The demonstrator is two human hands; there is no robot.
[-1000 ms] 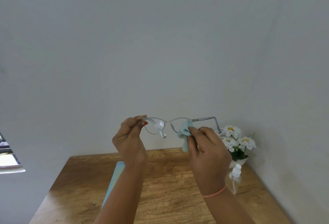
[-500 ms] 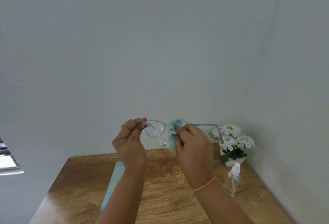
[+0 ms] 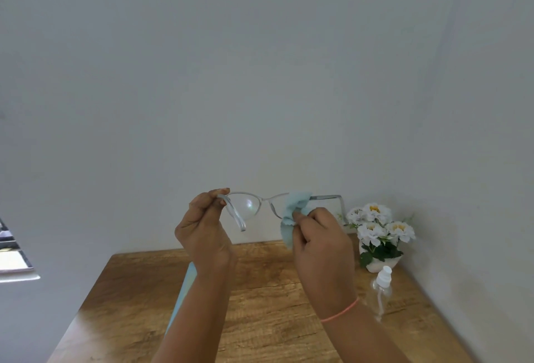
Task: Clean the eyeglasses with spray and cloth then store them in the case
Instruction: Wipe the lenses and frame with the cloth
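**Caption:** Rightward shift in the frame since half a second ago: the cloth (image 3: 293, 208) and the right hand (image 3: 323, 244) have left the bridge of the eyeglasses (image 3: 248, 205) and now cover the right-of-frame lens.

**Detail, head view:** The eyeglasses are held in the air at centre frame, temples unfolded, in front of the wall above the far edge of the worktop (image 3: 260, 305). The left hand (image 3: 202, 232) pinches the left-of-frame corner of the frame between thumb and fingers. The right hand, fingers curled, grips the bunched cloth against the other lens. A clear spray bottle (image 3: 381, 290) stands on the worktop at lower right, just in front of a white flower pot (image 3: 378, 235). A light-blue item (image 3: 183, 290) lies on the worktop, mostly hidden by the left forearm.
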